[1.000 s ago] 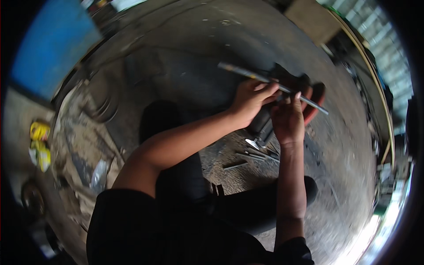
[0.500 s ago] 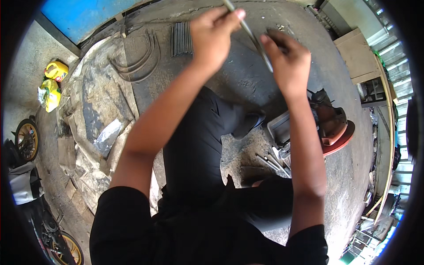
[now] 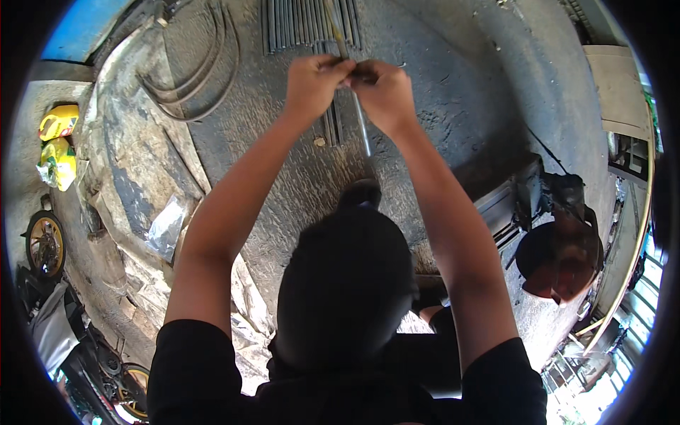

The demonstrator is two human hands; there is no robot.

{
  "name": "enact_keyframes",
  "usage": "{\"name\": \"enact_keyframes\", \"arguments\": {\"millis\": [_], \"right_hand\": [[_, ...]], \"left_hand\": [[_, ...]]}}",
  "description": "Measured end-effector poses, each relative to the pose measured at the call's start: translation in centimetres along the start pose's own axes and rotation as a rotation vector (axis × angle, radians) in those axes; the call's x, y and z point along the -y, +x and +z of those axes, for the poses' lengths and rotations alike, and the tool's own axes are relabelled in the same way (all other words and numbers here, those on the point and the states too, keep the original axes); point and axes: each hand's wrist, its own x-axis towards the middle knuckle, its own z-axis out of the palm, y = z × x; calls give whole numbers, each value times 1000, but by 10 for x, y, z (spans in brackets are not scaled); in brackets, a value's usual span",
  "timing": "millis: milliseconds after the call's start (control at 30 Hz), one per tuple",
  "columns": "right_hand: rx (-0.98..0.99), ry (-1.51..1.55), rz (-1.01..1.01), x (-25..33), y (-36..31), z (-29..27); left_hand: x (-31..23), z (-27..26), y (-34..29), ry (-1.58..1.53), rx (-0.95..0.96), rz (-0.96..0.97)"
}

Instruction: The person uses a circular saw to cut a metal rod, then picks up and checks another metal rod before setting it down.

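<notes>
A thin, straight metal rod [image 3: 362,122] slants away from me, with both hands close together around its middle. My left hand [image 3: 309,86] pinches it between thumb and fingers. Beside it, touching or nearly so, my right hand [image 3: 387,93] is also closed on the rod. The rod's near end is bright and bare, pointing toward my dark shoe [image 3: 360,193]. Beyond my hands lies a row of dark metal rods [image 3: 301,25] side by side on the floor. A few more rods [image 3: 330,126] lie apart from that row, partly hidden by my hands.
Bent metal strips [image 3: 202,99] and a dirty sheet [image 3: 131,152] lie on the left. A yellow jug [image 3: 59,122] and motorcycle wheels [image 3: 45,244] are farther left. At right stands a dark machine with a reddish rounded part [image 3: 563,265]; a brown board [image 3: 620,88] is behind.
My hands, apart on the rod before, have come together around its middle. My view has shifted, so the row of rods shows more fully and my knee fills the centre.
</notes>
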Motion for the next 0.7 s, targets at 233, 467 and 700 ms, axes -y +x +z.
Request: {"name": "enact_keyframes", "arguments": {"millis": [233,467,700], "right_hand": [[187,-213,364,-134,22,65],[232,-370,575,-173,42,98],[218,-429,354,-174,67,116]], "left_hand": [[146,3,30,470,25,-277],[188,-1,49,707,-88,-344],[191,5,51,698,-166,-405]]}}
